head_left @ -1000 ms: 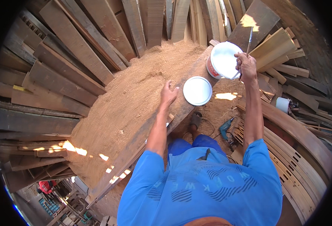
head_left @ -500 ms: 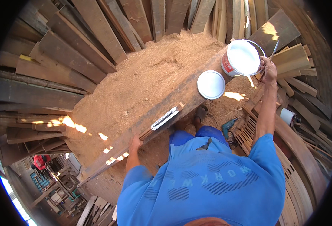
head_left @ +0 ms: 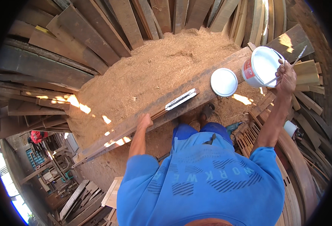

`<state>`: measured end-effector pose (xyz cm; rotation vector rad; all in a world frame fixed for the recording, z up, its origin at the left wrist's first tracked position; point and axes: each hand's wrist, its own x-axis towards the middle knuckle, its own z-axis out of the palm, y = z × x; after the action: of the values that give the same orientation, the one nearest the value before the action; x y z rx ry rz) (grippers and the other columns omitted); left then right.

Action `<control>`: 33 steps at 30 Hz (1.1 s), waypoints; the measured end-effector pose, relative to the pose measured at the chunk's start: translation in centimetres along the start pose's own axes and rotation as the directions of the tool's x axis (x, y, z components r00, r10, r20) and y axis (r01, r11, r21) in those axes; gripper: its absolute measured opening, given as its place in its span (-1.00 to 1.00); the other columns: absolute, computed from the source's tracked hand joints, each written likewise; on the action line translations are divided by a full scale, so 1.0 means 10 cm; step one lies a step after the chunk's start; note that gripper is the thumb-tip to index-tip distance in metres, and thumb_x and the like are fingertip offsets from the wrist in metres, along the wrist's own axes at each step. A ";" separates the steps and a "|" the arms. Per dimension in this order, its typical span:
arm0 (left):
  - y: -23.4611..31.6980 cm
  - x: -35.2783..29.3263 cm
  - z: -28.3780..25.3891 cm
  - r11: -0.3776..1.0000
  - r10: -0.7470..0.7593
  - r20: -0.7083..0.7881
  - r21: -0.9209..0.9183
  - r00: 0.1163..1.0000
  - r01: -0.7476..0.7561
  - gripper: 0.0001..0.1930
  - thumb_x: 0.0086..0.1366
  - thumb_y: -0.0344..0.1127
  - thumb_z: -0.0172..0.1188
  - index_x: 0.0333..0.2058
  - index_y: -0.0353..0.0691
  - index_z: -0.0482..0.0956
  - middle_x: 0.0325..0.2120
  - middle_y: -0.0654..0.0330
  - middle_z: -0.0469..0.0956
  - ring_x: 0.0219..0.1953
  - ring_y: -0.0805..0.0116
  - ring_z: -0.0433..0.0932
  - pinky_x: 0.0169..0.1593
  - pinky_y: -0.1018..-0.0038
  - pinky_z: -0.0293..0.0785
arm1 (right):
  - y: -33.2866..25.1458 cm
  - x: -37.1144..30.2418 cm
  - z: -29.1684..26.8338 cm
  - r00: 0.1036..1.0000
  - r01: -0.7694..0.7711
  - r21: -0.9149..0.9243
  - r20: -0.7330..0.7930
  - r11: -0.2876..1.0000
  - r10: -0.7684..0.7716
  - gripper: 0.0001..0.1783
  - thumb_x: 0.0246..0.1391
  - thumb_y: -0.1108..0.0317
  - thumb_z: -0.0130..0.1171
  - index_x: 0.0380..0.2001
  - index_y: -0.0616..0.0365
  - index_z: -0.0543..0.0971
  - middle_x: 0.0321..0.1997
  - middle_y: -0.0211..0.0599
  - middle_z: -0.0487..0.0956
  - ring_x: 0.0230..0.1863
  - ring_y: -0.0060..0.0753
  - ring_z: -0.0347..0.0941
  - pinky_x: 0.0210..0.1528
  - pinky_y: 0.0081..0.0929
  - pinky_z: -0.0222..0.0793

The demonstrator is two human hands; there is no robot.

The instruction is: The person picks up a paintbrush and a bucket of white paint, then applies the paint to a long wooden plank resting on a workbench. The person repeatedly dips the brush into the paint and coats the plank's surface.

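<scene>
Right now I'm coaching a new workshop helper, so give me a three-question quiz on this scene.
1. True or false: the left hand rests on the long plank.
2. What does the right hand hold? A) brush B) drill C) lid
3. Fill in: the round white lid lies on the plank beside the open white ____.

Key: 1 true; 2 A, a thin brush over the bucket; 3 bucket.
</scene>
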<state>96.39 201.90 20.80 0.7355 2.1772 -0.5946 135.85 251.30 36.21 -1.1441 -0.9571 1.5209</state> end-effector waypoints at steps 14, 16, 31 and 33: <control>0.28 0.10 0.04 0.945 0.262 -0.165 -0.156 0.951 -0.288 -0.18 0.08 -0.05 0.35 0.32 0.04 0.22 0.05 -0.13 0.52 0.14 -0.16 0.46 0.17 0.10 0.42 | -0.61 -1.75 0.46 0.989 0.094 -0.094 0.126 0.991 -0.081 -0.63 0.39 0.24 -0.07 -0.15 0.41 0.53 -0.62 -0.66 0.30 -0.66 -0.89 0.07 -0.62 -0.82 0.01; 0.13 0.05 0.02 0.896 0.342 -0.202 -0.224 0.918 -0.384 -0.08 0.11 0.02 0.34 0.39 0.08 0.06 0.07 -0.12 0.51 0.15 -0.17 0.44 0.20 0.09 0.38 | -0.55 -1.98 0.55 0.986 0.092 -0.063 0.145 0.994 -0.082 -0.66 0.38 0.27 -0.06 -0.18 0.36 0.56 -0.62 -0.64 0.33 -0.66 -0.89 0.07 -0.62 -0.82 -0.02; -1.94 -0.40 2.51 -0.172 0.205 -0.027 -0.985 0.978 0.009 -0.35 0.30 -0.03 0.16 0.15 -0.51 0.37 -0.14 -0.03 0.59 -0.11 0.37 0.56 -0.02 0.44 0.49 | 0.19 -4.09 1.64 0.988 0.065 -0.058 0.142 0.996 -0.056 -0.62 0.37 0.19 -0.03 -0.20 0.36 0.55 -0.63 -0.65 0.34 -0.71 -0.89 0.11 -0.69 -0.82 0.03; -2.37 0.05 3.05 -0.585 0.181 0.437 -0.673 0.881 0.453 -0.27 0.29 0.14 0.04 0.13 -0.49 0.39 -0.16 -0.01 0.60 -0.14 0.28 0.59 -0.05 0.40 0.51 | 0.23 -4.31 1.77 0.979 0.029 -0.021 0.204 0.999 -0.024 -0.61 0.37 0.19 -0.04 -0.20 0.38 0.55 -0.64 -0.64 0.32 -0.71 -0.87 0.10 -0.69 -0.81 0.04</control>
<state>95.73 166.23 6.01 -0.9293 1.2872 1.2779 122.04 208.18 47.33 -1.0014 -1.1254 1.6318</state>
